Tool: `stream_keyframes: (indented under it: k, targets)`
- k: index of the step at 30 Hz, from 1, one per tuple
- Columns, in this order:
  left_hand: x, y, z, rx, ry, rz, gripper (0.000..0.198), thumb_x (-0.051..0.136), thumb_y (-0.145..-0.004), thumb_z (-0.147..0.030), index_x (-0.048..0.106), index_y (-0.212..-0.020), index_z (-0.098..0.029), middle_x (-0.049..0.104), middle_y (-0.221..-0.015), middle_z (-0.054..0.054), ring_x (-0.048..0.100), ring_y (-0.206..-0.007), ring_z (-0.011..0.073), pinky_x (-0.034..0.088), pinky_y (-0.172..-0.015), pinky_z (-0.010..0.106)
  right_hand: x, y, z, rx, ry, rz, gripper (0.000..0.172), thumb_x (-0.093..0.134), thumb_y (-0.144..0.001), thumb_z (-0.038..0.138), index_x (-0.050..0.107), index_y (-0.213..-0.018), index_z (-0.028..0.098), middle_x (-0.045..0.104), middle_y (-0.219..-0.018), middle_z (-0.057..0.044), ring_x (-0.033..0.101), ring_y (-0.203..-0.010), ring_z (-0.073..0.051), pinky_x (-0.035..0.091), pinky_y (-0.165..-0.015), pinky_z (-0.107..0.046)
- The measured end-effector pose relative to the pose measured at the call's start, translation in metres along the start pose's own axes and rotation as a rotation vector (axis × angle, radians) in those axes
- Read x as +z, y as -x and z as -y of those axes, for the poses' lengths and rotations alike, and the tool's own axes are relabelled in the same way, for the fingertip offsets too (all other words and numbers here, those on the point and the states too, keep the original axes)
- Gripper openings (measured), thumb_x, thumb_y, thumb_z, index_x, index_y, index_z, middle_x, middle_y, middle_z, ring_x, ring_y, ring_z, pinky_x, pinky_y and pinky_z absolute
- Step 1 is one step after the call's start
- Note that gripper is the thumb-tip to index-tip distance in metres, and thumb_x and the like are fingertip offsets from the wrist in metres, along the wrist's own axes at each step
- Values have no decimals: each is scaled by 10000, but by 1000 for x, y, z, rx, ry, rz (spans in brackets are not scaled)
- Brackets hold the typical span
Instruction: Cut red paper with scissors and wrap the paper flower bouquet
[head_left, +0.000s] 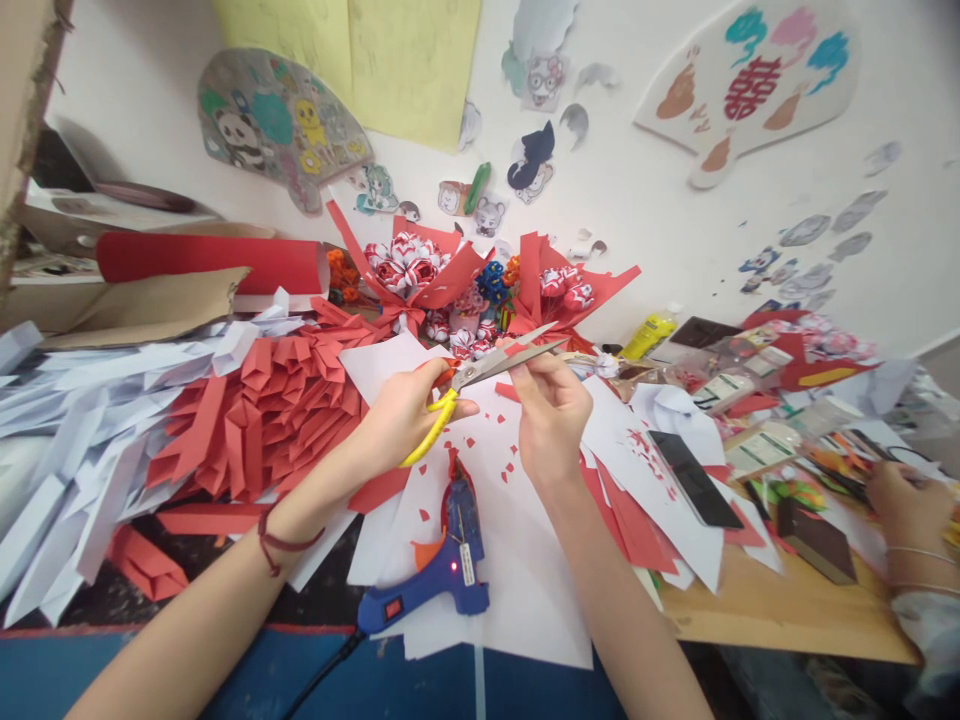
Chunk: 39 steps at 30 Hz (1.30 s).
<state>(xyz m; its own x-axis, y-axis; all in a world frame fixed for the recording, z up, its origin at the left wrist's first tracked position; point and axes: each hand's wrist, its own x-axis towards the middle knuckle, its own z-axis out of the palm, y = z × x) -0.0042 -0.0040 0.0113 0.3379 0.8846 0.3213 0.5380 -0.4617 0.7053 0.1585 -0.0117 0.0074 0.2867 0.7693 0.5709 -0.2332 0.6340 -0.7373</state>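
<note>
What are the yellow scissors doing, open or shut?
Slightly open: the yellow-handled scissors have their two blades apart at the tips.

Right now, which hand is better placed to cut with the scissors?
Probably the left: the left hand holds the open scissors by their yellow handles. The right hand, close to the blades, seems to pinch red paper there.

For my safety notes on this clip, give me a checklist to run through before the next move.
1. Scissors gripped in the left hand: ok.
2. Scissor blades parted: ok.
3. Right hand clear of the blades: cannot tell; its fingertips show very close to them.
4. Glue gun light unlit: not ok; it glows red.
5. White paper free of red scraps: not ok; several lie scattered.
</note>
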Motion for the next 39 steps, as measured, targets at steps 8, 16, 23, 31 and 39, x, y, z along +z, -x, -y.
stream_keyframes:
  k: [8,16,23,31,39]
  targets:
    - [0,0,1,9,6,-5,374,525,-851,-546,389,-792,-203,446,-646,-43,395,-592,120,271,-578,265,-2,-2,0,71,94,5,146,747,-769,310,723,-876,215,751,-944,-37,702,-943,-202,548,-945,-412]
    - [0,0,1,20,-31,-15,336,546,-852,-503,405,-802,-203,432,-640,-52,390,-578,118,267,-571,264,-9,-9,4,-11,155,-33,145,762,-750,310,726,-854,216,742,-842,-13,688,-826,-162,564,-848,-338]
    - [2,0,0,10,-13,2,388,522,-844,-554,357,-770,-211,419,-631,-51,370,-574,115,275,-577,264,-7,-6,3,4,130,-47,131,769,-753,308,724,-826,208,726,-812,-8,675,-783,-150,568,-824,-335]
    - [5,2,-2,8,39,24,408,493,-859,-581,349,-759,-213,528,-664,-25,436,-574,122,287,-561,259,-2,-2,0,35,80,-109,160,776,-735,317,725,-848,215,742,-863,-16,693,-836,-170,574,-860,-369]
    - [11,3,0,37,97,18,357,531,-864,-505,360,-764,-208,526,-680,-28,467,-610,123,320,-579,257,3,2,-1,62,29,-130,154,761,-759,311,731,-879,219,746,-904,-18,700,-880,-175,573,-904,-399]
